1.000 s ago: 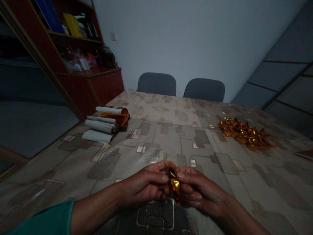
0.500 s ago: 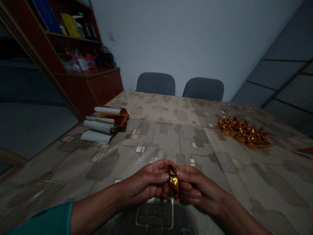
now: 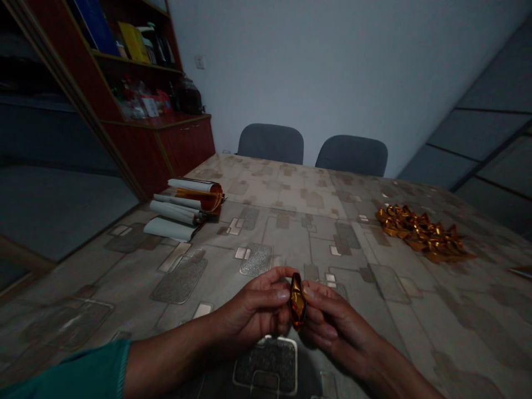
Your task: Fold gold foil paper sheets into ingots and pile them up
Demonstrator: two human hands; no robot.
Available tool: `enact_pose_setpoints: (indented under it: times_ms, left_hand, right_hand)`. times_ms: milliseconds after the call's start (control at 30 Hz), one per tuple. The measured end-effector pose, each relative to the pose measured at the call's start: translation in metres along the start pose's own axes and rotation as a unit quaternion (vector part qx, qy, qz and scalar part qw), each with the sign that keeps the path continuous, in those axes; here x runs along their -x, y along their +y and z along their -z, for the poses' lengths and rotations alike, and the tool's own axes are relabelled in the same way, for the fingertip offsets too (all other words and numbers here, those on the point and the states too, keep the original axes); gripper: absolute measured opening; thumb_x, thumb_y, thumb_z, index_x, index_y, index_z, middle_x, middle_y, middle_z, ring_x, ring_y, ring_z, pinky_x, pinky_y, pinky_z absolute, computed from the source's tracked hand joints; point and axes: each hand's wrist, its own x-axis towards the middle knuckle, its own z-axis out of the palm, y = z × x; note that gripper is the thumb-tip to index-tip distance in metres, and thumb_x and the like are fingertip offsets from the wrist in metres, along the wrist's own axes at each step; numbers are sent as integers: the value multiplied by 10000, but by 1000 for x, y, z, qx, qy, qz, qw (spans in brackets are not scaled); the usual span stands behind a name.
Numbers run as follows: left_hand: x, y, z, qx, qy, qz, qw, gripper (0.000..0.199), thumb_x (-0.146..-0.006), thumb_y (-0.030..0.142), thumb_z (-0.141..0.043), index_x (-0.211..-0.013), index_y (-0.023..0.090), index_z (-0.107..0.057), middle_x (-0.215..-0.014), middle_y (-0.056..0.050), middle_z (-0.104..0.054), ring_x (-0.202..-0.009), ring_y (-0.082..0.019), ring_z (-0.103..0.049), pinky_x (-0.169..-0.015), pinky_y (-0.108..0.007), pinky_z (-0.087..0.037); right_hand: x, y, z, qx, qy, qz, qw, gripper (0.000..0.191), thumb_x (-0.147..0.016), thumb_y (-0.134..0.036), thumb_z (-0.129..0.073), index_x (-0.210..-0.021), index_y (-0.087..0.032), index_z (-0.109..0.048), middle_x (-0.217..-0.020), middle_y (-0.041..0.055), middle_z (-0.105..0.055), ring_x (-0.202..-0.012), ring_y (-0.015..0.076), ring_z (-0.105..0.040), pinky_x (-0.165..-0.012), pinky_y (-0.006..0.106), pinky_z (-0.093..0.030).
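A crumpled piece of gold foil (image 3: 297,302) stands upright between my two hands, pinched by the fingertips. My left hand (image 3: 253,307) grips its left side and my right hand (image 3: 332,321) its right side, both just above the patterned tabletop (image 3: 291,235). Further off on the right lies a heap of twisted gold foil pieces (image 3: 419,234). At the far left of the table lie rolled white sheets (image 3: 172,213) beside a roll of gold foil (image 3: 199,195).
A red-brown wooden shelf cabinet (image 3: 185,147) holding books and bags stands beyond the table's left corner. Two grey chairs (image 3: 271,143) stand behind the far edge, in front of a pale wall. A dark flat object pokes in at the right edge.
The gold foil piece looks a little shorter and tighter between my fingers. My hands sit slightly higher in the view, and the scene has shifted slightly right.
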Motion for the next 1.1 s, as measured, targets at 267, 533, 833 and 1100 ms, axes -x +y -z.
enact_pose_setpoints:
  times_ms: [267, 533, 833, 1100]
  left_hand:
    - [-2, -5, -1, -147, 50, -46, 987, 389, -759, 302, -769, -1051, 178, -544, -689, 42, -599, -413, -44, -469, -403, -150, -354]
    - [3, 23, 1, -109, -12, 53, 993, 355, -856, 400, -699, -1119, 181, -605, -805, -12, -633, -510, -59, -553, -469, -148, -433]
    - [6, 32, -1, -102, -29, 132, 986, 312, -833, 387, -741, -1025, 155, -657, -718, 7, -607, -447, -31, -462, -414, -135, -286]
    - [4, 31, 1, 74, 23, 105, 992, 345, -781, 181, -767, -1096, 179, -626, -930, -58, -663, -614, -93, -634, -429, -92, -384]
  right_hand:
    - [0, 5, 0, 24, 6, -18, 1000, 288, -839, -368, -760, -763, -160, -576, -477, -113, -413, -360, 19, -224, -377, 173, -215]
    - [5, -12, 3, 60, -21, -54, 996, 303, -855, -356, -724, -704, -177, -532, -421, -131, -384, -328, 12, -180, -342, 174, -137]
    - [5, -14, -3, 114, -34, -125, 985, 335, -798, -394, -759, -680, -185, -525, -437, -120, -419, -323, 9, -156, -308, 177, -76]
    - [-1, -8, -7, 75, 134, 53, 987, 256, -788, -380, -754, -784, -149, -645, -496, -76, -483, -388, 36, -337, -377, 169, -264]
